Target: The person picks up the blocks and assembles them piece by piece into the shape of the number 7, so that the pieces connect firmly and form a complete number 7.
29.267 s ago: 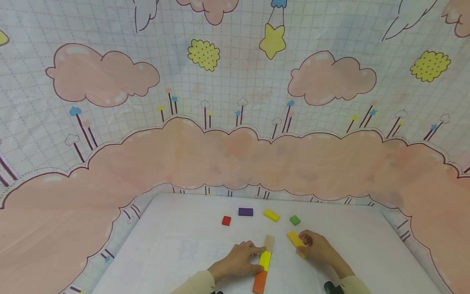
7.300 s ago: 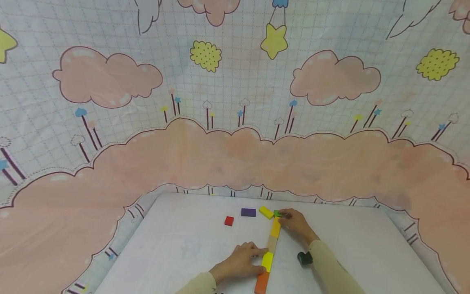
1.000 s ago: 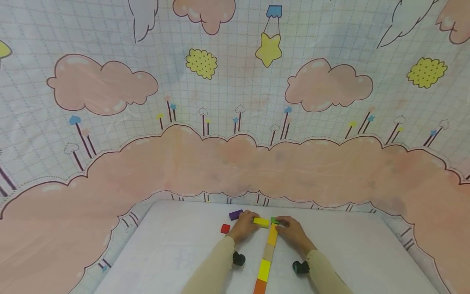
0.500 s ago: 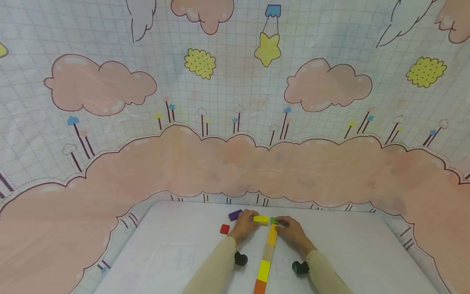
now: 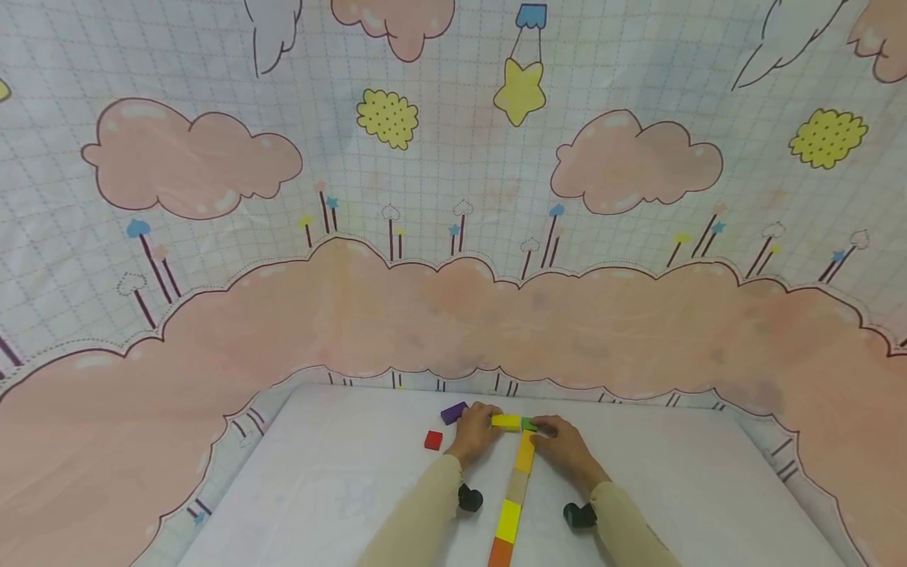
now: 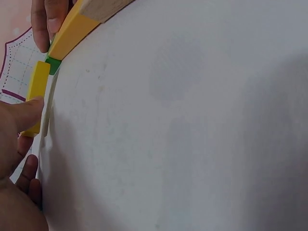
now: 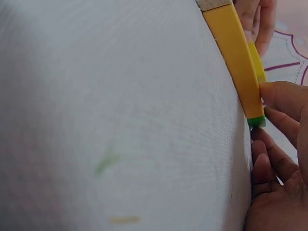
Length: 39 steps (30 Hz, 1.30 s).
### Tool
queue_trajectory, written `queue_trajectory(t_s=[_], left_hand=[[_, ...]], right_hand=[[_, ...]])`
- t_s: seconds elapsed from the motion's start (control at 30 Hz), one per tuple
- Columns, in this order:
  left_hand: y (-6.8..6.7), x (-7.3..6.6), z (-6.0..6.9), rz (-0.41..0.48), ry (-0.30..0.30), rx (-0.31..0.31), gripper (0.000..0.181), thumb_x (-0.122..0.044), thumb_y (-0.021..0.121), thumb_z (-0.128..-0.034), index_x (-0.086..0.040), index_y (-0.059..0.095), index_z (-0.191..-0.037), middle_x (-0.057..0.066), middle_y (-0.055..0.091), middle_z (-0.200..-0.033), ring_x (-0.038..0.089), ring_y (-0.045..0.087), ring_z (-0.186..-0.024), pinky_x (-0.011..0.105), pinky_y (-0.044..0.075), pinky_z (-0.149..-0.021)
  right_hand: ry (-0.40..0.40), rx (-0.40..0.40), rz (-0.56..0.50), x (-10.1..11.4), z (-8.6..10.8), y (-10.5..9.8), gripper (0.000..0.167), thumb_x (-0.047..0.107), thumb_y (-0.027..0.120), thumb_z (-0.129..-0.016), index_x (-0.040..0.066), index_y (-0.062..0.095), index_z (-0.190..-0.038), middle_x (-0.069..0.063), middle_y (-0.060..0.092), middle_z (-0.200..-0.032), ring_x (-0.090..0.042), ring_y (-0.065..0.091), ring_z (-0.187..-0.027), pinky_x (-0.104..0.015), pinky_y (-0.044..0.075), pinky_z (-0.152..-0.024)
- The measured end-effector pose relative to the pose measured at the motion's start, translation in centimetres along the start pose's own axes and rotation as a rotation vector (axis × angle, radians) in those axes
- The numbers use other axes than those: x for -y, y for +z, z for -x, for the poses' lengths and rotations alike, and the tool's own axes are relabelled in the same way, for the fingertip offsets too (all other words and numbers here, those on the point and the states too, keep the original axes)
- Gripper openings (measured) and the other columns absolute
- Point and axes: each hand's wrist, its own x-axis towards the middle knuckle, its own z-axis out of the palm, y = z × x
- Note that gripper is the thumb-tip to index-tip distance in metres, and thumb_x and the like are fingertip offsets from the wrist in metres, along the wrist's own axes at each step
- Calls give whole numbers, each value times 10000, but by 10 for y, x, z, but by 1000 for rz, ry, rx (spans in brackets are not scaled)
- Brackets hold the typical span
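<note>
My left hand [image 5: 475, 435] pinches a yellow block [image 5: 506, 423] by its left end. The block's right end is at the small green block [image 5: 528, 424]; whether they touch is hard to tell. My right hand [image 5: 567, 450] has its fingers at the green block and its thumb against the amber block [image 7: 236, 57], seen in the right wrist view. Below the green block runs a row of amber, beige [image 5: 517, 486], yellow [image 5: 508, 520] and orange [image 5: 500, 553] blocks, end to end.
Left of my left hand lie a purple block [image 5: 453, 413], partly hidden by the fingers, and a small red block [image 5: 434, 440]. A dark device [image 5: 470, 498] shows at the left wrist, another [image 5: 579, 516] at the right. The white table [image 5: 319, 472] meets a printed cloth behind.
My left hand has turned the yellow block level and slid it right, up to the green block. Earlier, the amber block and then the green one joined the row. The right hand stays put lately.
</note>
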Motion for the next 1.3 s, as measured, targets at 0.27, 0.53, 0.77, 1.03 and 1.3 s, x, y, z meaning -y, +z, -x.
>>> queue_trajectory(t_s=[0.27, 0.53, 0.77, 1.03, 1.3], left_hand=[[6, -1, -1, -51, 9, -36, 256, -216, 715, -898, -180, 700, -1151, 48, 627, -1197, 257, 519, -1100, 486, 380, -978], [11, 0, -2, -82, 0, -51, 259, -229, 727, -888, -185, 708, -1143, 44, 627, -1173, 251, 509, -1085, 466, 380, -950], [9, -4, -2, -87, -15, -49, 262, -228, 722, -894, -180, 712, -1151, 60, 624, -1187, 265, 501, -1103, 498, 371, -978], [9, -6, 1, -77, -20, -51, 281, -221, 732, -884, -188, 722, -1163, 51, 635, -1178, 257, 503, -1099, 466, 368, -941], [8, -3, 1, -62, -4, -59, 322, -208, 730, -881, -174, 698, -1200, 65, 650, -1208, 275, 513, -1121, 485, 366, -967]], right_hand=[[-4, 4, -1, -2, -2, 1, 320, 229, 694, -903, 200, 669, -1221, -86, 610, -1304, -304, 532, -1217, -562, 400, -1068], [18, 12, -10, -4, -3, 1, 316, 237, 698, -901, 211, 669, -1215, -82, 605, -1315, -307, 524, -1233, -572, 390, -1074], [16, 1, 0, -2, -4, 1, 316, 221, 696, -905, 195, 669, -1218, -88, 607, -1312, -297, 538, -1212, -551, 406, -1067], [18, 8, 3, -2, -2, 1, 325, 233, 694, -907, 198, 664, -1228, -91, 604, -1314, -305, 532, -1216, -561, 406, -1064], [3, -5, 6, -3, -3, 2, 320, 222, 698, -903, 187, 667, -1220, -102, 604, -1321, -318, 537, -1224, -559, 402, -1065]])
